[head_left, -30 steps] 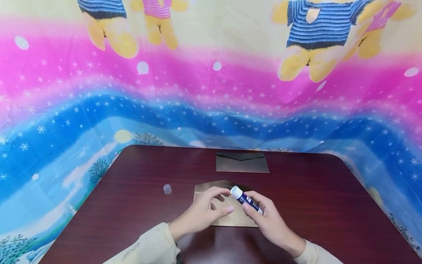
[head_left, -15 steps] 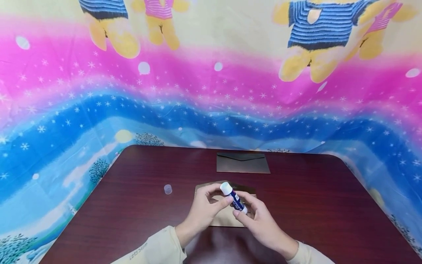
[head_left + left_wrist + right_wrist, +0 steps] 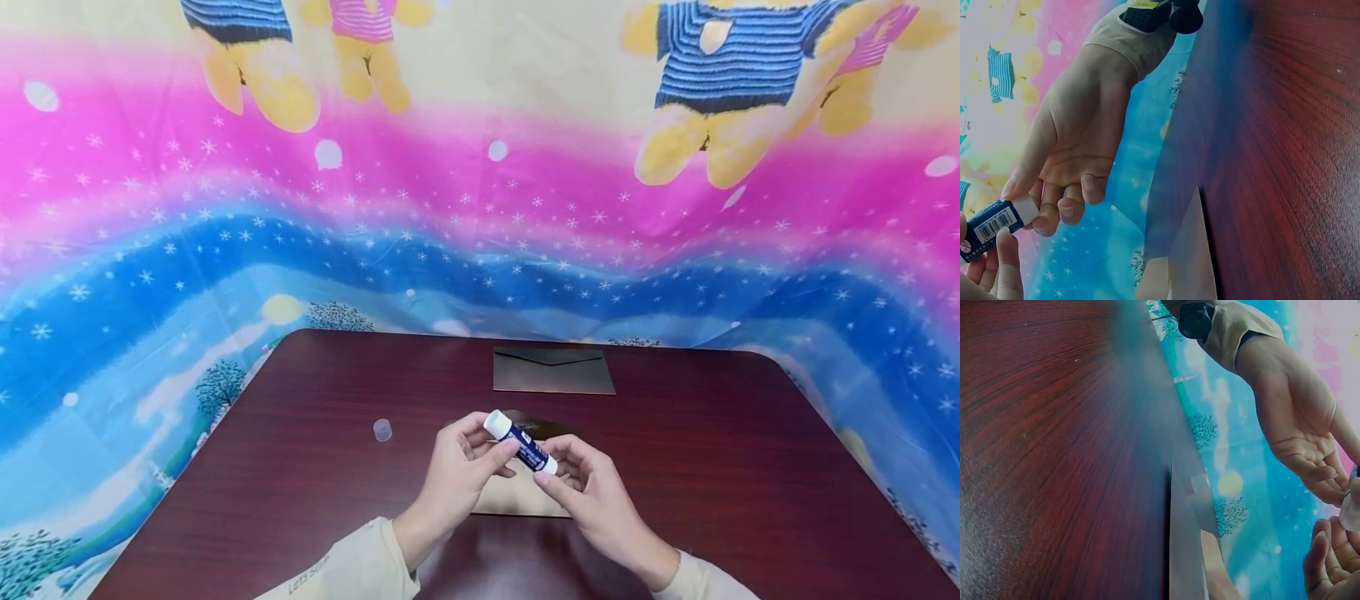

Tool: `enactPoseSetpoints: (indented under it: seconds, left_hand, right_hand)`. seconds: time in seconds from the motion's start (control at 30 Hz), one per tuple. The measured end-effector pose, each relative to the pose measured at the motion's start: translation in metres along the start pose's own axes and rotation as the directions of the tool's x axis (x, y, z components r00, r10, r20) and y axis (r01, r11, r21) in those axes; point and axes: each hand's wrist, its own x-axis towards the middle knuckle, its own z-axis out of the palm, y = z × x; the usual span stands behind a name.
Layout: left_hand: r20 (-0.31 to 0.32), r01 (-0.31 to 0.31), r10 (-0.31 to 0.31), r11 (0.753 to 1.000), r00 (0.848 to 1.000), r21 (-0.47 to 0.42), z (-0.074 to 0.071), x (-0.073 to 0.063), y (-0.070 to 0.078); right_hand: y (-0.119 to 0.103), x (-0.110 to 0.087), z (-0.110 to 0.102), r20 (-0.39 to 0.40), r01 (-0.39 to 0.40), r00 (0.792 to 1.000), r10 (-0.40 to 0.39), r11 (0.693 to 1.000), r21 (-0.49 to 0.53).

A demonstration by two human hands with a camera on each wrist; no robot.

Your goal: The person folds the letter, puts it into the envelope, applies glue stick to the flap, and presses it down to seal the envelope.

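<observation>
A glue stick (image 3: 527, 451) with a dark blue label and white ends is held up, tilted, between both hands. My left hand (image 3: 453, 479) pinches it near its upper white end. My right hand (image 3: 600, 492) grips the lower end with thumb and fingers. In the left wrist view, a barcode shows on the glue stick (image 3: 992, 226); the right hand (image 3: 1085, 134) holds its white end. The right wrist view shows the left hand (image 3: 1297, 415) and only part of the stick. Beneath the hands lies a gold envelope (image 3: 517, 502), flap open, partly hidden.
A small translucent cap (image 3: 382, 430) sits on the dark red table (image 3: 300, 500), left of the hands. Farther back lies a closed dark envelope (image 3: 553, 372). A printed cloth (image 3: 480, 217) hangs around the table's far edge and sides.
The left hand, held apart from the glue stick at first, now pinches it. Stick and right hand have moved left, and the stick has turned somewhat. Cap and envelopes stay in place.
</observation>
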Motion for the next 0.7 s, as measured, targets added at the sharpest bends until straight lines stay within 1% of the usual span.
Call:
enactPoseSetpoints:
  seconds: [0.13,0.2,0.33,0.43,0.5,0.6,0.67,0.7]
  left_hand:
    - [-0.004,0.008,-0.009,1.000,1.000,-0.011,0.0004,-0.0004,-0.0003]
    - [-0.002,0.008,-0.008,1.000,1.000,-0.014,0.0005,-0.0002,-0.0009]
    - [0.009,-0.011,0.011,1.000,1.000,-0.016,0.0009,-0.0008,-0.0005]
    - [0.009,-0.019,0.019,1.000,1.000,-0.017,0.0009,-0.0012,-0.0003]
    - [-0.001,-0.019,0.019,1.000,1.000,-0.018,0.0007,-0.0014,-0.0003]
    - [-0.013,-0.017,0.016,1.000,1.000,-0.019,0.0009,-0.0019,-0.0002]
    - [-0.019,-0.012,0.011,1.000,1.000,-0.023,0.0014,-0.0023,-0.0002]
    - [-0.019,-0.010,0.010,1.000,1.000,-0.023,0.0016,-0.0026,-0.0002]
  right_hand:
    - [0.0011,-0.0004,-0.0012,0.009,0.027,1.000,-0.027,0.999,0.024]
    - [0.0021,-0.0006,-0.0021,0.029,0.047,0.998,-0.048,0.998,0.035]
    - [0.0043,-0.0008,-0.0047,0.116,0.083,0.989,-0.092,0.993,0.082]
    - [0.0046,-0.0012,-0.0062,0.158,0.068,0.984,-0.085,0.991,0.113]
    - [0.0042,-0.0019,-0.0060,0.152,0.035,0.987,-0.054,0.992,0.123]
    - [0.0041,-0.0027,-0.0046,0.121,0.013,0.992,-0.029,0.990,0.138]
    - [0.0041,-0.0032,-0.0036,0.107,0.018,0.994,-0.034,0.989,0.149]
    - [0.0044,-0.0033,-0.0034,0.108,0.033,0.993,-0.049,0.989,0.147]
